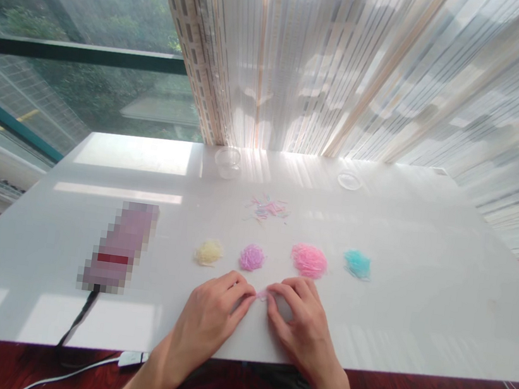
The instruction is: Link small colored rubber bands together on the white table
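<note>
Near the table's front edge, my left hand (213,309) pinches thumb and forefinger at one end of a few thin pinkish-purple strips (261,295). Facing it, my right hand (303,318) has its thumb and forefinger tips closed at the strips' other end. Just beyond my fingers lie separate piles of thin strips: a pale yellow pile (209,252), a purple pile (252,257), a larger pink pile (309,261) and a blue pile (358,264). Farther back is a loose scatter of mixed-colour strips (268,208).
A clear round container (228,161) and a clear round lid (349,181) sit at the white table's (424,254) far side. On the left lies a blurred-out purple item (123,243) with a black cord (78,320). Striped curtains (296,59) hang behind.
</note>
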Demonstrator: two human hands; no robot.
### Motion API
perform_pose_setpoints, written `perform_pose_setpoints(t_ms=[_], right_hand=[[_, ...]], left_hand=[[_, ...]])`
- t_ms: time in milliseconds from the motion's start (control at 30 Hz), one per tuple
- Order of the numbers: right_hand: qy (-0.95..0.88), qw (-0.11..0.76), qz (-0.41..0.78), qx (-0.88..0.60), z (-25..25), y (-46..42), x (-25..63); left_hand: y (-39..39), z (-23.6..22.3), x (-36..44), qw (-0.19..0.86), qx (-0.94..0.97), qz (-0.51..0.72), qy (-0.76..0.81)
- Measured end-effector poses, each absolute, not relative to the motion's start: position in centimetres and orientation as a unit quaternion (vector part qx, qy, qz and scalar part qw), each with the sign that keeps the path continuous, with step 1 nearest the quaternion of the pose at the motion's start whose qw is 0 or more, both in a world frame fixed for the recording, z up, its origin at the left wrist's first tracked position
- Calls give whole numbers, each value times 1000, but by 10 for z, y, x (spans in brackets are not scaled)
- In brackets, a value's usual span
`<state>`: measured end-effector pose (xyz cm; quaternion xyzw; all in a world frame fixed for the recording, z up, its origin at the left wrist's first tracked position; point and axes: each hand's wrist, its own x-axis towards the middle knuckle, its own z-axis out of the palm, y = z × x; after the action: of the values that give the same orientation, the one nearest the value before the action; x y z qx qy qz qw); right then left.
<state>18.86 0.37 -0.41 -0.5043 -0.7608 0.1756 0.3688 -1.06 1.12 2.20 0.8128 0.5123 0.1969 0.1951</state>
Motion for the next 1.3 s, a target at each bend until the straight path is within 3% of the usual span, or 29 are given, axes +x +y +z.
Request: perform_pose_setpoints(t_ms=[900, 1300], right_hand=[[-728, 461, 266, -432, 5, 1, 197], [-715, 482, 262, -432, 5, 1, 196]], left_hand=[[8, 25, -2, 430, 642, 343, 534], [7, 24, -2, 456, 613, 336, 551]])
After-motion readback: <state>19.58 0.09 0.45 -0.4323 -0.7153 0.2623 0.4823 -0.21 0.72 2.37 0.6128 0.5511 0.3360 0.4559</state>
